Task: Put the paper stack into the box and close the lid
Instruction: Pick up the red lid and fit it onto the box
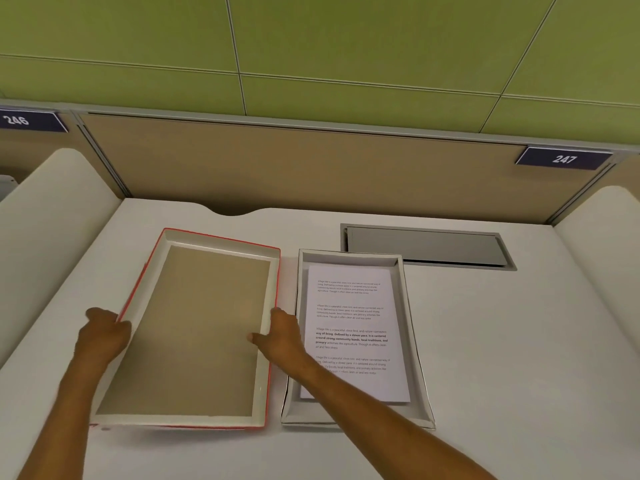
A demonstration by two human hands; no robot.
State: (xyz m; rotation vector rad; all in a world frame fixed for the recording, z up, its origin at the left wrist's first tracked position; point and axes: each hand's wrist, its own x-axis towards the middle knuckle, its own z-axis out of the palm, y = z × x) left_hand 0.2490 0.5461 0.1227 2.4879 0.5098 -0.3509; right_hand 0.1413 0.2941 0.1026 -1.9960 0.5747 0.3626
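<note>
A grey-white box [415, 334] lies open on the desk, right of centre. The paper stack [356, 306], white sheets with printed text, lies flat inside it. To its left the lid [194, 327] rests upside down, red outside with a brown inner face and white walls. My left hand [102, 336] grips the lid's left wall. My right hand [280, 336] holds the lid's right wall, thumb inside, and its forearm crosses the box's near left corner.
A grey cable hatch [426, 245] is set into the white desk [519, 358] behind the box. A tan partition [311, 161] with number plates 246 and 247 closes the back. Rounded white dividers rise at both sides.
</note>
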